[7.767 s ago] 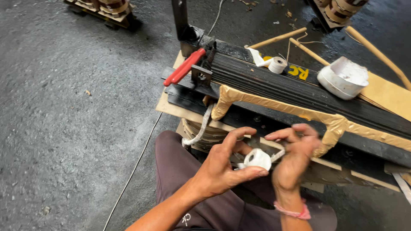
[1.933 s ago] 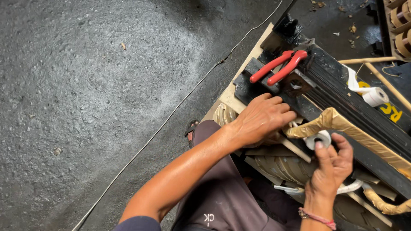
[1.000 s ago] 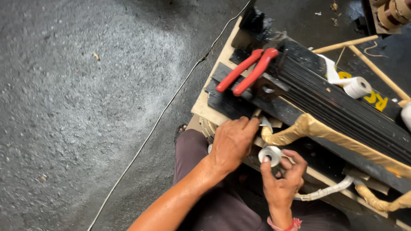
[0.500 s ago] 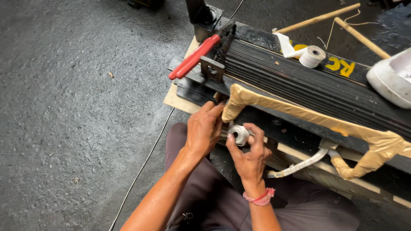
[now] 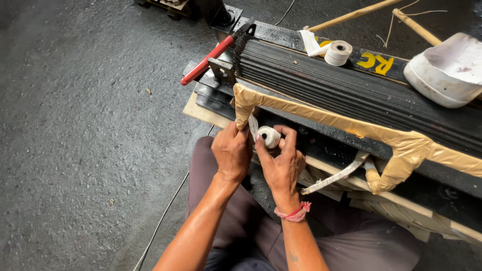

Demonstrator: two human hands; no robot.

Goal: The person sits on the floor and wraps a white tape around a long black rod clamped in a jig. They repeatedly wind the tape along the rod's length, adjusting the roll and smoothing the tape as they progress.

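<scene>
**Hands wind white tape at the end of a paper-wrapped bar**

Right hand (image 5: 283, 163) pinches a small roll of white tape (image 5: 269, 136) between thumb and fingers, holding it just under the tan paper-wrapped bar (image 5: 321, 113), likely so the tape feeds off taut. The left hand (image 5: 232, 150) is closed against the bar's bent end, fingers curled under it, apparently pressing the tape strip (image 5: 252, 125) in place where it rises from the roll. Above sits the black laminated steel stack (image 5: 351, 85), with red-handled pliers (image 5: 208, 60) resting at its corner. A second tape roll (image 5: 337, 52) and a white bowl (image 5: 444, 70) lie further back, within reach. Everything rests on wooden boards over the rough floor (image 5: 75, 125).
</scene>
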